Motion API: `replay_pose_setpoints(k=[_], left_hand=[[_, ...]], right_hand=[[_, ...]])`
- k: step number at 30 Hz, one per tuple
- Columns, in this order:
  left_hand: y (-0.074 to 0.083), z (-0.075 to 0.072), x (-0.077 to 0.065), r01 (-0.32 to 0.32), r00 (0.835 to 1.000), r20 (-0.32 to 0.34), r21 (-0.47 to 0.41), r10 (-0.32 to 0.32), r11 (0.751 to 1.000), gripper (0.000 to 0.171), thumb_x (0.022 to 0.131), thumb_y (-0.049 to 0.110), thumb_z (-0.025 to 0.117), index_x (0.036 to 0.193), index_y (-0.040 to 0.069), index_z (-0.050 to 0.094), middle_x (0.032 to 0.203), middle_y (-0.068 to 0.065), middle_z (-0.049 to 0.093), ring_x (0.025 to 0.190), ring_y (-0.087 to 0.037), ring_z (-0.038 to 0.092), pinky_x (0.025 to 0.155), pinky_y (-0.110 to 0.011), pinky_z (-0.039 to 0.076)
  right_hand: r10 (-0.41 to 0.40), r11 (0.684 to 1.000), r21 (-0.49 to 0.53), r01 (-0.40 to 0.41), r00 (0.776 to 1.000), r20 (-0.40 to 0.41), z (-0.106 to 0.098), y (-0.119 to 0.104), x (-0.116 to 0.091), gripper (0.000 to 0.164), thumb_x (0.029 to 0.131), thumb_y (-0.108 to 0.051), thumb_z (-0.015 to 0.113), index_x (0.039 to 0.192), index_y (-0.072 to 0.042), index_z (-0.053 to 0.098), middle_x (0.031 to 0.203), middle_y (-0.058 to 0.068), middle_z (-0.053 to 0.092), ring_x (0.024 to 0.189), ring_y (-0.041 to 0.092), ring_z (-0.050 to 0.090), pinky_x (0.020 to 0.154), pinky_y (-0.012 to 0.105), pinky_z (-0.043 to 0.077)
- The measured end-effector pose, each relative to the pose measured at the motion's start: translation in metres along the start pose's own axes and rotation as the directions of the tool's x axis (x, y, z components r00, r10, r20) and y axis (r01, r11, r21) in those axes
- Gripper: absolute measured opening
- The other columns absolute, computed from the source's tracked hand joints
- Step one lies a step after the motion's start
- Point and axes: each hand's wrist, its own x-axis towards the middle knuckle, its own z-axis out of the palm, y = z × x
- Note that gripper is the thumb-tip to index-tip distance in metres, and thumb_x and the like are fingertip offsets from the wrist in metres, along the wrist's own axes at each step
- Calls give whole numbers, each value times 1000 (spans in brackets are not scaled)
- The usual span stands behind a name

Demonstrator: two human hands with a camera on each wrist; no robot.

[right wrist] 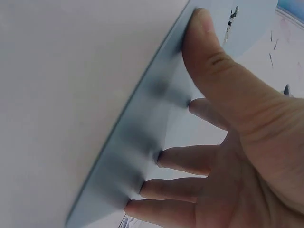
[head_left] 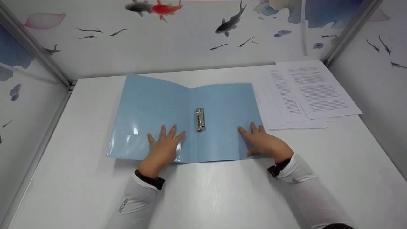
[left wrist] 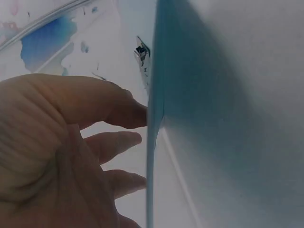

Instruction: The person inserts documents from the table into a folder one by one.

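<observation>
A light blue folder (head_left: 222, 105) lies spread open on the white table, its inside facing up. Beside its spine is a metal clip (head_left: 200, 120). My left hand (head_left: 163, 149) rests with spread fingers on the lower part of the glossy left cover; in the left wrist view its fingertips meet the blue surface. My right hand (head_left: 265, 143) presses its fingertips on the lower right of the folder, near the edge. In the right wrist view the right thumb (right wrist: 204, 42) and the other fingers are apart and touch the blue sheet.
Loose printed sheets (head_left: 318, 89) lie in an overlapping pile at the back right, right beside the folder's right edge. White panels (head_left: 190, 41) painted with fish stand behind and at both sides of the table (head_left: 203, 197).
</observation>
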Motion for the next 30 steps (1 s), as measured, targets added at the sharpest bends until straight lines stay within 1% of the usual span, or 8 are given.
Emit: replay_pose_setpoints(k=[7, 11, 14, 17, 21, 23, 25, 30], left_hand=[[5, 11, 4, 61, 997, 40, -46, -59, 997, 61, 99, 13, 50, 155, 17, 26, 161, -22, 6, 144, -53, -3, 98, -82, 3], [17, 17, 14, 136, 990, 48, -49, -134, 989, 72, 99, 39, 53, 157, 20, 15, 162, -21, 0, 141, -59, 1, 97, -82, 13], [28, 17, 26, 232, 972, 48, -54, -230, 971, 90, 92, 59, 53, 158, 22, 5, 161, -22, -4, 138, -63, 7, 96, -79, 25], [38, 16, 39, 323, 945, 70, -24, -321, 946, 103, 83, 73, 51, 157, 23, -1, 160, -24, -6, 135, -65, 13, 94, -73, 36], [48, 15, 47, 413, 902, 124, 36, -414, 910, 116, 74, 84, 49, 157, 20, -1, 159, -27, -6, 136, -64, 13, 95, -67, 41], [51, 15, 49, 436, 888, 141, 47, -438, 899, 120, 71, 86, 49, 157, 19, 1, 159, -27, -7, 137, -64, 11, 97, -67, 39], [54, 15, 48, 446, 880, 155, 52, -449, 893, 122, 70, 88, 49, 157, 18, 2, 159, -27, -8, 137, -63, 8, 99, -67, 38], [56, 16, 44, 426, 889, 159, 52, -429, 903, 119, 70, 87, 50, 157, 21, 2, 159, -28, -9, 137, -64, 6, 100, -68, 35]], right_hand=[[7, 999, -34, -6, 1000, 25, -3, -8, 0, 94, 85, -21, 76, 156, -9, 15, 153, 41, 3, 137, 63, 6, 104, 70, 26], [9, 998, -65, -6, 999, 49, -7, -10, 3, 95, 84, -21, 76, 156, -8, 16, 152, 41, 4, 137, 63, 6, 104, 70, 27], [8, 997, -71, -4, 998, 59, -9, -11, 4, 95, 84, -21, 77, 156, -9, 16, 153, 40, 4, 138, 62, 5, 104, 70, 27], [-1, 997, -73, 5, 998, 63, -9, -10, 5, 95, 84, -21, 76, 156, -10, 15, 153, 40, 4, 138, 62, 5, 104, 71, 26], [-11, 997, -73, 16, 998, 67, -8, -9, 5, 94, 85, -21, 75, 156, -11, 14, 152, 41, 3, 137, 63, 5, 104, 71, 25], [-8, 997, -72, 13, 998, 69, -8, -8, 5, 94, 85, -21, 75, 156, -11, 14, 153, 41, 3, 137, 64, 5, 104, 71, 25], [2, 998, -68, 3, 997, 75, -8, -8, 5, 94, 86, -20, 75, 157, -12, 13, 153, 40, 3, 138, 63, 4, 104, 71, 25], [24, 999, -24, -22, 996, 80, -10, -6, 7, 95, 85, -17, 75, 157, -16, 13, 155, 36, -1, 140, 59, -1, 105, 71, 24]])
